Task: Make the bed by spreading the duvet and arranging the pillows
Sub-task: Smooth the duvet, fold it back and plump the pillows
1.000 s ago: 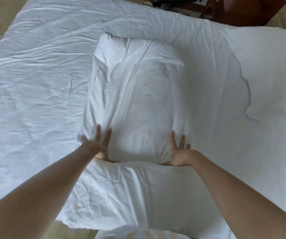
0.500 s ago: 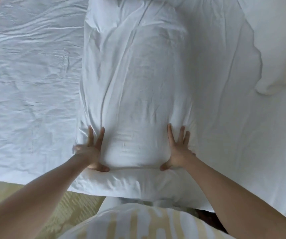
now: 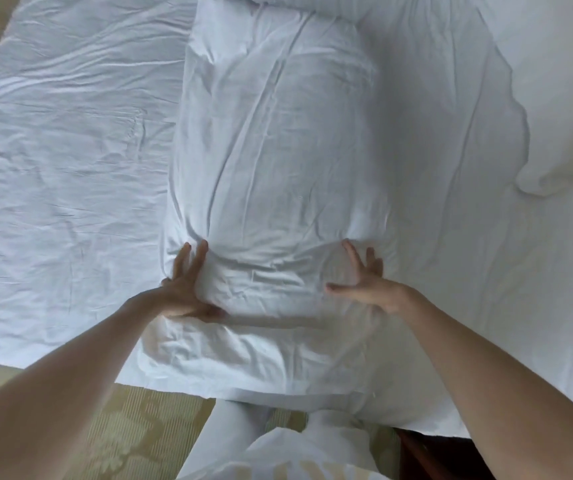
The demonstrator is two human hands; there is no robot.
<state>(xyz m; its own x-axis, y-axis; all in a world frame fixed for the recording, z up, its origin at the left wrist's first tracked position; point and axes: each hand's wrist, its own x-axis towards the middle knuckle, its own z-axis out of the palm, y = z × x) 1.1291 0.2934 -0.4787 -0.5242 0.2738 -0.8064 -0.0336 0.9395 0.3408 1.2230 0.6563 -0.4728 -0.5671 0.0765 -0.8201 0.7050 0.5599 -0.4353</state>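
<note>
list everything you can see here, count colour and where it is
pillow: 1, white, lying on the bed, running away from the near edge
second pillow: 1, white, crosswise at the near edge, under the first one's end
sheet: 1, white, wrinkled, covering the bed
duvet: 1, white, bunched at far right
carpet: 1, beige patterned, below the bed edge
left hand: 1, fingers straight, pressing the pillow's near left side
right hand: 1, fingers spread at the near right side

We can read no text, label, brand, number or sign anywhere here; the white bedding and the patterned floor carry no writing.
</note>
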